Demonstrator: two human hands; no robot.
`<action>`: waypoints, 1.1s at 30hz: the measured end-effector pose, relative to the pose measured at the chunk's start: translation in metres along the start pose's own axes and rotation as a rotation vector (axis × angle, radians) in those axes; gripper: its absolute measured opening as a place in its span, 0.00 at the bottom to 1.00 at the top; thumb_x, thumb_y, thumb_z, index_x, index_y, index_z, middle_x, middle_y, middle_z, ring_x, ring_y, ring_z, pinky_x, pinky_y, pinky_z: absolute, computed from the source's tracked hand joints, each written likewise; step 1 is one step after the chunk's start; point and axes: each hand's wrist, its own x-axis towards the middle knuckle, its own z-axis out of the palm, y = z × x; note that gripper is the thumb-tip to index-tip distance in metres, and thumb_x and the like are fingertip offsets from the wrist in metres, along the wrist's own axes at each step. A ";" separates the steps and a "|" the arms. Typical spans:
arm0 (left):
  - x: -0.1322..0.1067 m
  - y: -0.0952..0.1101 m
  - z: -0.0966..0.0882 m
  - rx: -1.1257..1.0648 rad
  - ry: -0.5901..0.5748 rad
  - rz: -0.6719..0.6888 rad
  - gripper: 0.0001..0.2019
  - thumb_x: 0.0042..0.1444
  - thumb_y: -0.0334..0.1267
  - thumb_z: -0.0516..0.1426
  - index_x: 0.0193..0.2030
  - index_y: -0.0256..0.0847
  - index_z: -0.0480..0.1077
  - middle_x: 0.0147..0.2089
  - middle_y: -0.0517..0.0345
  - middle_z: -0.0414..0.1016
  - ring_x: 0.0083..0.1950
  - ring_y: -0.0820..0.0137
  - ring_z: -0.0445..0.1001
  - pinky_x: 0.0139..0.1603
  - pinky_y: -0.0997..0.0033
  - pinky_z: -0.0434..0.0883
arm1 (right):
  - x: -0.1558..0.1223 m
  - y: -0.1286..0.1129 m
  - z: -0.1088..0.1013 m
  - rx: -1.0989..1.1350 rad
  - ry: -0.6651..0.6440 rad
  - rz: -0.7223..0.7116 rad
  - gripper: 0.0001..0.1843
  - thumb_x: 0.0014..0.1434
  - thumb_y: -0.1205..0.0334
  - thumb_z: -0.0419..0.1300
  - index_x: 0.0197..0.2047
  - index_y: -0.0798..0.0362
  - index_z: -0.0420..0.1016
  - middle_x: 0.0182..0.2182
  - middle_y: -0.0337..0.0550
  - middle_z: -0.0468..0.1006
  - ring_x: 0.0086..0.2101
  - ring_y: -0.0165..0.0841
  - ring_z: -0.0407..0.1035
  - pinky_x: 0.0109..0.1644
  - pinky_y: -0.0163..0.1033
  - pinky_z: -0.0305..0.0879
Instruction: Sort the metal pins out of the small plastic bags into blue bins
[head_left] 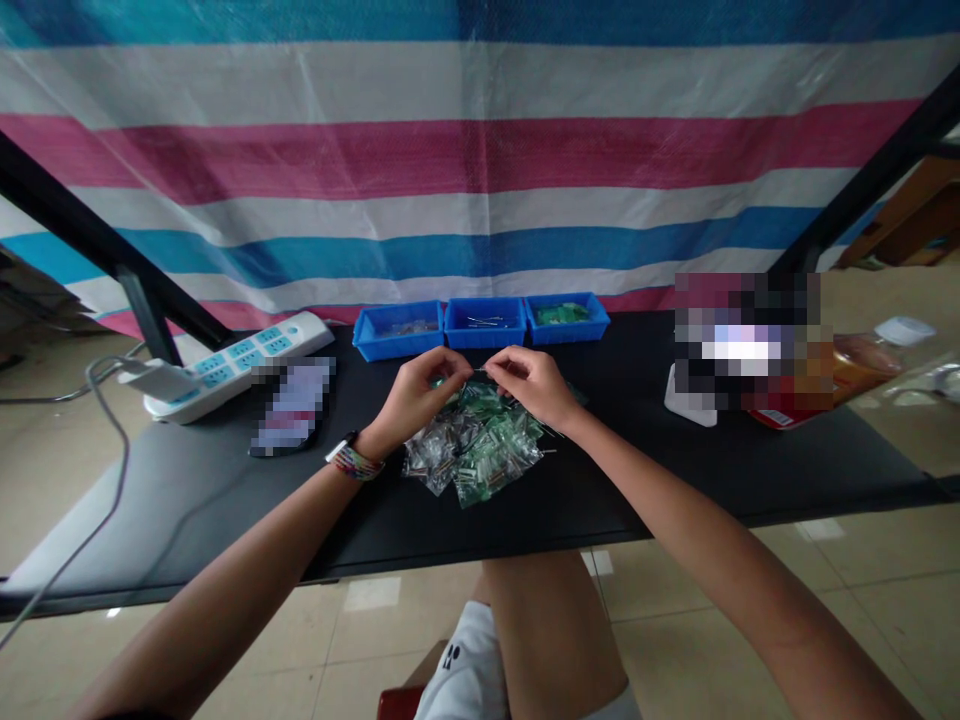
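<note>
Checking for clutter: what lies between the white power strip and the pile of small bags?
Head view: a flat dark object, blurred out, lies on the black table, near the left hand.

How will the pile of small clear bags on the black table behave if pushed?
The pile of small clear bags looks loose and crinkled, so it would probably spread rather than slide as one. The film seems glossy, so the bags are likely slippery, floppy and light.

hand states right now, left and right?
Left hand: closed, pinching one end of a small part above the pile of green and clear parts.
Right hand: closed, pinching the small part's other end; what it is cannot be told.
</note>
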 end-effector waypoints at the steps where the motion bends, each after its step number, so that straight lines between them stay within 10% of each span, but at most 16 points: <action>1: 0.000 0.000 0.000 0.008 0.002 -0.007 0.16 0.66 0.52 0.65 0.41 0.40 0.78 0.39 0.53 0.82 0.40 0.65 0.79 0.43 0.65 0.75 | 0.000 0.000 0.000 0.021 0.010 0.014 0.11 0.63 0.52 0.68 0.42 0.52 0.80 0.33 0.42 0.81 0.29 0.32 0.75 0.32 0.37 0.69; 24: 0.000 0.004 -0.005 0.088 -0.026 0.035 0.20 0.70 0.56 0.61 0.37 0.41 0.77 0.35 0.55 0.81 0.38 0.65 0.77 0.39 0.68 0.71 | 0.001 -0.003 -0.002 0.065 0.032 0.028 0.24 0.61 0.38 0.69 0.35 0.51 0.75 0.30 0.40 0.79 0.26 0.30 0.72 0.30 0.36 0.69; 33: 0.000 0.001 -0.002 0.086 -0.026 0.045 0.22 0.71 0.58 0.60 0.38 0.41 0.79 0.35 0.53 0.83 0.38 0.64 0.79 0.41 0.68 0.73 | 0.000 -0.002 -0.002 0.122 0.039 0.019 0.16 0.58 0.50 0.71 0.42 0.50 0.75 0.37 0.41 0.78 0.30 0.31 0.74 0.32 0.37 0.74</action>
